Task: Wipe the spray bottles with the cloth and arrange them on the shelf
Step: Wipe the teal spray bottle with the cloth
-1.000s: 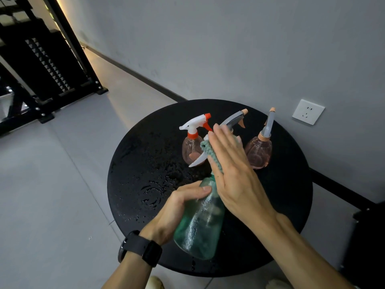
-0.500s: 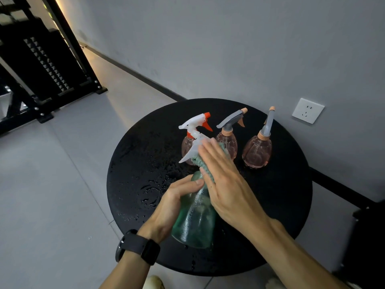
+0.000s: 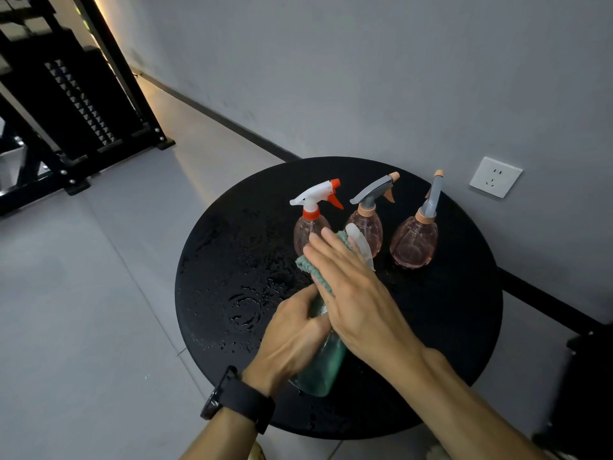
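Head view: grey wall (image 3: 365, 78) with a white socket (image 3: 496, 176), pale tiled floor (image 3: 83, 310), dark metal shelf (image 3: 66, 104) far left, well apart from a round black table (image 3: 447, 327) wet with droplets.

On the table, toward the wall: three pinkish spray bottles upright, one with white-and-red trigger (image 3: 311, 224), one with grey trigger (image 3: 366, 224), one with grey nozzle turned up (image 3: 414, 240).

Nearer the camera: green spray bottle (image 3: 320, 366), tilted, its pale trigger head pointing away. Left hand (image 3: 292, 343), black watch (image 3: 237, 401) on the wrist, fingers curled round the bottle's body. Right hand (image 3: 351, 293) flat, fingers straight, pressing the teal cloth (image 3: 311, 268) on the bottle's neck and head.

Step in hand, by judgement: wiping the green bottle; nothing yet on the shelf. Next move probably calls for turning the bottle to reach the remaining sides, with a firm hold because of the wet surface.

No brand, label or readable writing visible on any bottle.
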Demonstrator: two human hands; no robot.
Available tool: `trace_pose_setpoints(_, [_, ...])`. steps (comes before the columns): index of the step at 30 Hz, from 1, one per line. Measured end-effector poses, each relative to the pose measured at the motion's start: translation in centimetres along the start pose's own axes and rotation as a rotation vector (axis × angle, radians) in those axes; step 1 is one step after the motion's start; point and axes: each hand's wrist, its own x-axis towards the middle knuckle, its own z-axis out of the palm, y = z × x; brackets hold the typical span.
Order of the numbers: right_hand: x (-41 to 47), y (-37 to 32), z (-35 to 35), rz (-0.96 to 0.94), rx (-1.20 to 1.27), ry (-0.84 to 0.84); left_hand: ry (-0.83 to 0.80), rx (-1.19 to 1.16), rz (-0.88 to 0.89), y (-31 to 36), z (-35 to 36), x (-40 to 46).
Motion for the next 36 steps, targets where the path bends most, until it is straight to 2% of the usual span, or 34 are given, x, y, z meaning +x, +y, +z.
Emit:
trace_pose_setpoints(5, [-0.2,-0.7,0.0,0.007,0.039,0.002,0.073,0.077,0.014,-0.1,0.2,0.0])
trace_pose_setpoints(11, [-0.4,-1.8,-1.0,-0.003,0.254,-0.009,0.106,0.051,0.013,0.1,-0.1,0.0])
trace_pose_setpoints(17, [0.4,-1.4,-2.7,0.107,0.277,0.284,0.03,-0.305,-0.003,0.8,-1.4,0.1])
trace_pose_setpoints(20, [0.7,-0.1,-3.2,0.188,0.235,0.338,-0.04,-0.4,0.021,0.8,-1.6,-0.1])
trace_pose_setpoints(25, [0.7,0.1,-3.3,0.202,0.214,0.25,-0.11,-0.272,0.103,1.1,-0.8,-0.3])
trace_pose_setpoints(29, [0.4,0.0,-3.2,0.136,0.167,0.172,-0.065,-0.199,0.136,0.7,-0.8,-0.2])
trace_pose_setpoints(36, [-0.4,0.3,-2.3,0.083,0.138,0.185,0.025,-0.169,0.128,0.4,-1.2,0.0])
